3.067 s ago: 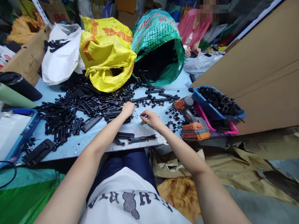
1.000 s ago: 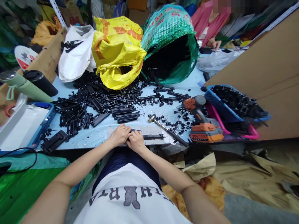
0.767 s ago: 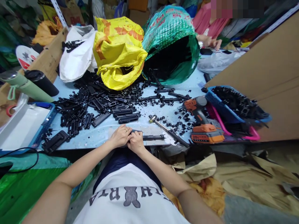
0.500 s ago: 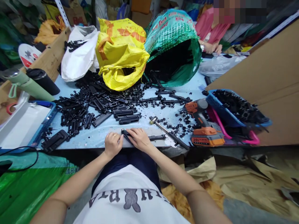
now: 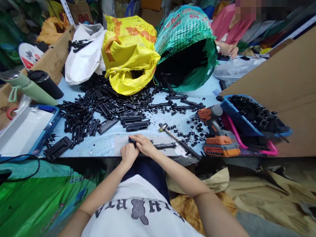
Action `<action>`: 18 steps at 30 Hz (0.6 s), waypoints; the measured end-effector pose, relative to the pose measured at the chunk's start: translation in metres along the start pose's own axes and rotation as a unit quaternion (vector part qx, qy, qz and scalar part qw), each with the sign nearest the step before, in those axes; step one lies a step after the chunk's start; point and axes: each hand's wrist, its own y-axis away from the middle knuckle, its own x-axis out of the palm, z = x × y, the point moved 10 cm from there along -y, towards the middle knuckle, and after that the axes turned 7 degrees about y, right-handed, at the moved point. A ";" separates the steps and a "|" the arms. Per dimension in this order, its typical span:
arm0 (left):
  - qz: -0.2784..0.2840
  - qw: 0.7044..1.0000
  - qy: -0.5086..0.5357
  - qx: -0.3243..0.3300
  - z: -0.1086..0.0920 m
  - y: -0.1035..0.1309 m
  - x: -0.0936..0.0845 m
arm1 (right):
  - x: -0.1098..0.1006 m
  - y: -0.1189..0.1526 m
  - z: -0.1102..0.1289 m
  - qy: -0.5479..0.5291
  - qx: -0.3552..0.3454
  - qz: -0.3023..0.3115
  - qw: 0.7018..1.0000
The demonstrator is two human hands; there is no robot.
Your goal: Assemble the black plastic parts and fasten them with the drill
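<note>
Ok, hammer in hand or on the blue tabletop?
On the blue tabletop: the hammer lies there, apart from the left hand and the right hand.

The left arm (image 5: 105, 189) and right arm (image 5: 179, 169) reach forward and meet. The left hand (image 5: 129, 154) is curled up, and the right hand (image 5: 145, 144) touches it, with its fingers (image 5: 136, 138) pointing left.

A pale blue flat tabletop (image 5: 84, 149) is strewn with slim black plastic parts (image 5: 106, 108); on its right side a black-gripped metal hammer (image 5: 179, 142) and an orange-and-grey cordless drill (image 5: 214, 129) are laid.
</note>
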 end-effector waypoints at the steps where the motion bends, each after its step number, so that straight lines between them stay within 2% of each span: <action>1: -0.002 1.000 -0.010 -0.005 0.002 -0.001 0.001 | 0.001 0.001 0.000 0.019 0.008 0.000 1.000; 5: 0.010 0.999 -0.029 0.041 0.001 -0.001 0.002 | 0.010 0.005 0.003 0.099 0.037 0.027 0.994; 7: -0.002 0.998 -0.017 0.052 0.000 0.001 -0.001 | 0.012 0.003 0.005 0.109 0.050 0.031 0.992; 10: -0.023 0.997 -0.004 0.071 -0.004 0.004 -0.005 | 0.004 0.006 0.010 0.105 0.043 0.016 0.993; 12: -0.060 0.987 -0.010 0.148 -0.016 0.005 -0.012 | -0.011 0.019 0.014 0.113 0.003 -0.009 0.994; 13: -0.083 0.973 -0.018 0.217 -0.027 0.007 -0.016 | -0.023 0.029 0.012 0.128 -0.010 -0.030 0.991; 15: -0.104 0.913 -0.050 0.390 -0.052 0.017 -0.018 | -0.048 0.053 -0.006 0.188 0.012 -0.072 0.979; 17: -0.078 0.845 -0.095 0.521 -0.068 0.026 -0.006 | -0.065 0.077 -0.036 0.266 0.069 -0.074 0.959; 18: -0.058 0.825 -0.117 0.549 -0.073 0.024 0.000 | -0.067 0.085 -0.049 0.299 0.086 -0.054 0.949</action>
